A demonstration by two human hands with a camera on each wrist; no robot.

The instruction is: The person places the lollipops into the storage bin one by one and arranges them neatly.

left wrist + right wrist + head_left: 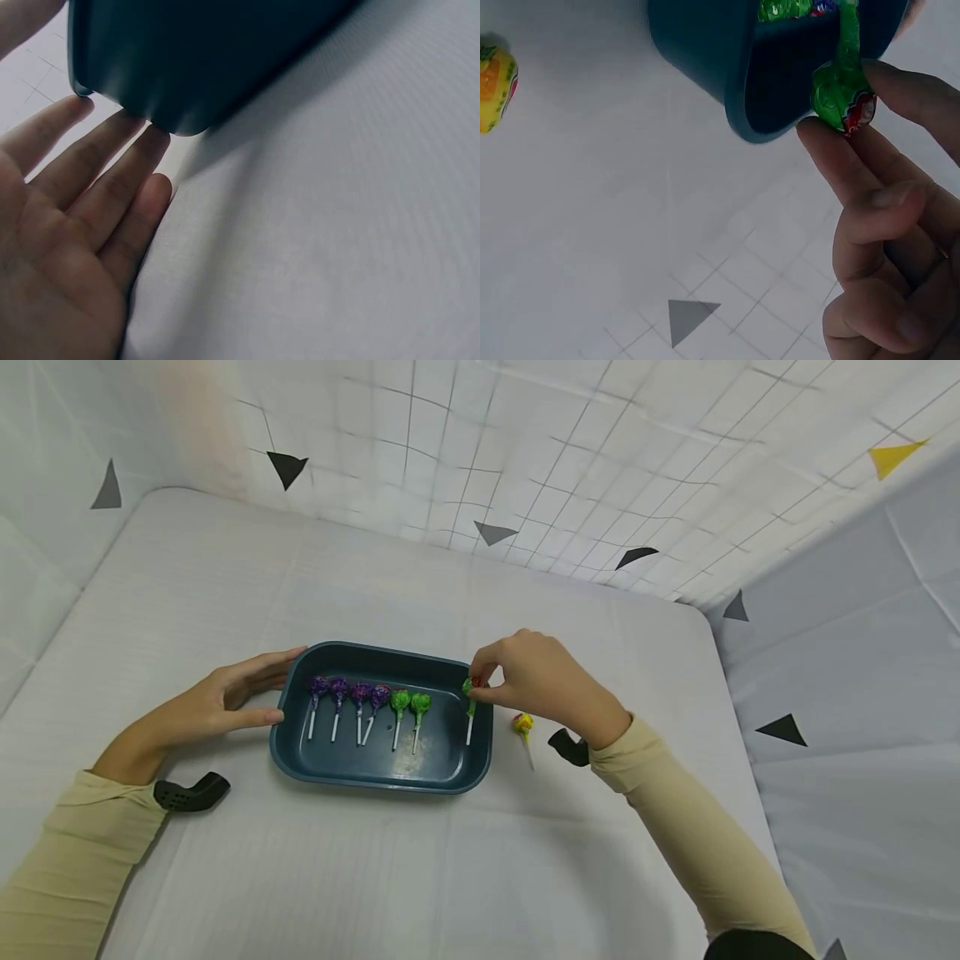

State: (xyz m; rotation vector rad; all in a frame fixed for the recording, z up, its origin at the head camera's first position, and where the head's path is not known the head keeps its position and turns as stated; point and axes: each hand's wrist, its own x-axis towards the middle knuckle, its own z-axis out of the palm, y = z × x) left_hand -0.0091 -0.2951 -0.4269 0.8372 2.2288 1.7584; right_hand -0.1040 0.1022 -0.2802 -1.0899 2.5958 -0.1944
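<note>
A dark teal tray (352, 777) lies on the white surface, with a row of purple-wrapped lollipops (340, 688) and two green-wrapped lollipops (401, 700) inside, sticks toward the person. My right hand (543, 677) pinches another green lollipop (838, 96) by its wrapped head, over the tray's right end; its white stick points toward the person. My left hand (198, 704) touches the tray's left end with extended fingers (112, 161), thumb near the front and the other fingers toward the back corner. A yellow lollipop (522, 724) lies outside, right of the tray.
White sheeted walls with dark triangle marks (495, 532) and a yellow one (895, 457) stand behind and beside the surface. The tray's raised rim surrounds the lollipops. Black wrist-worn devices (192, 792) sit by both sleeves.
</note>
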